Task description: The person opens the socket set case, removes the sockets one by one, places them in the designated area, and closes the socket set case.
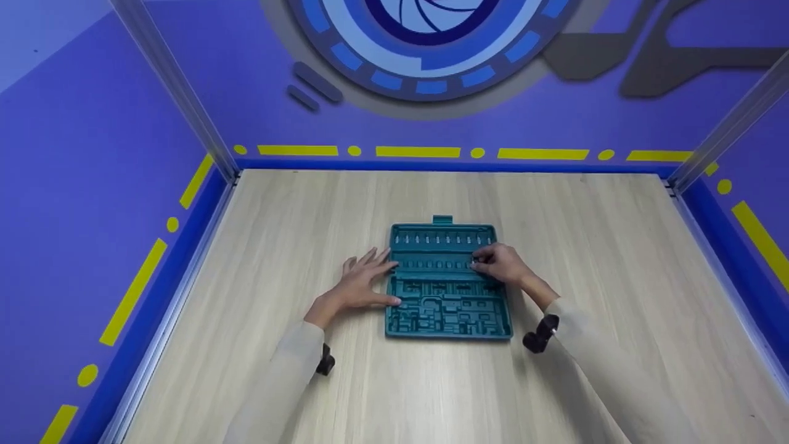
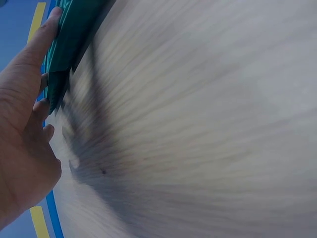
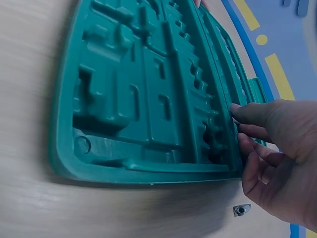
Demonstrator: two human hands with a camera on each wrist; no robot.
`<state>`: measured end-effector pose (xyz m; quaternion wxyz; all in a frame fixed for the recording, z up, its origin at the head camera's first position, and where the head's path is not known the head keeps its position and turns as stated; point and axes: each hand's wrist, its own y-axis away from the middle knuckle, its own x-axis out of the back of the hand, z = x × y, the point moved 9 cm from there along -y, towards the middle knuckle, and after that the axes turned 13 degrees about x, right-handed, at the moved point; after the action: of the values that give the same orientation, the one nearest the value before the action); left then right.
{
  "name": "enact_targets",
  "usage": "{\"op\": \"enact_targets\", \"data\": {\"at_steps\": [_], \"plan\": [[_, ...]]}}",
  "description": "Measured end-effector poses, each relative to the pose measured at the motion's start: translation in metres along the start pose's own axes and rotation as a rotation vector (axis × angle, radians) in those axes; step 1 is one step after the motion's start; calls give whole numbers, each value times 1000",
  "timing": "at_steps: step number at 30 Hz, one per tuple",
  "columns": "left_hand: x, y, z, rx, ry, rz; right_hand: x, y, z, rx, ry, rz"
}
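An unfolded green plastic tool case (image 1: 449, 310) lies on the wooden table, its moulded recesses facing up. Small silver pieces (image 1: 437, 239) line the far row of its lid. Over the right end of the lid's nearer row, my right hand (image 1: 502, 264) pinches a small shiny metal piece (image 1: 474, 261) between thumb and fingers; its exact kind I cannot tell. My left hand (image 1: 360, 285) rests at the case's left side, fingers spread, with the thumb on the rim of the near half. In the left wrist view, that thumb (image 2: 43, 34) lies along the green edge.
A small metal piece (image 3: 241, 210) sits on the table beside the case, near my right hand in the right wrist view. The lid's latch tab (image 1: 442, 219) points to the back. Blue printed panels (image 1: 394, 123) with metal corner posts (image 1: 179, 86) border the table (image 1: 308, 209).
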<state>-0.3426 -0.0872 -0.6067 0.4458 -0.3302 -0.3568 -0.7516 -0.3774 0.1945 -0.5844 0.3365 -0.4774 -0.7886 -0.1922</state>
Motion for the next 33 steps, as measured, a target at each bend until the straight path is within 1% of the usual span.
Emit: {"op": "enact_targets", "data": {"at_steps": [5,10,13,16,20,22,25,31,33], "plan": [[2,1,-1,-3,0,10,-2,-1,-2,2,-4,0],[6,3,0,-11,7,23,0,-3,-4,-3,-38,17],[4,2,1,-9,7,11,1,-1,-4,10,-61,36],[2,2,2,1,8,-4,1,1,-2,23,-60,52],[-1,2,2,2,17,-7,1,4,1,4,-43,72],[-2,2,1,-1,23,-8,-1,5,3,-13,-50,81],[-3,3,1,-4,29,-12,-2,6,3,-12,-62,87],[-1,3,1,-10,23,-7,-3,8,2,36,-124,91],[0,3,1,-17,22,-4,0,9,3,41,-162,106]]}}
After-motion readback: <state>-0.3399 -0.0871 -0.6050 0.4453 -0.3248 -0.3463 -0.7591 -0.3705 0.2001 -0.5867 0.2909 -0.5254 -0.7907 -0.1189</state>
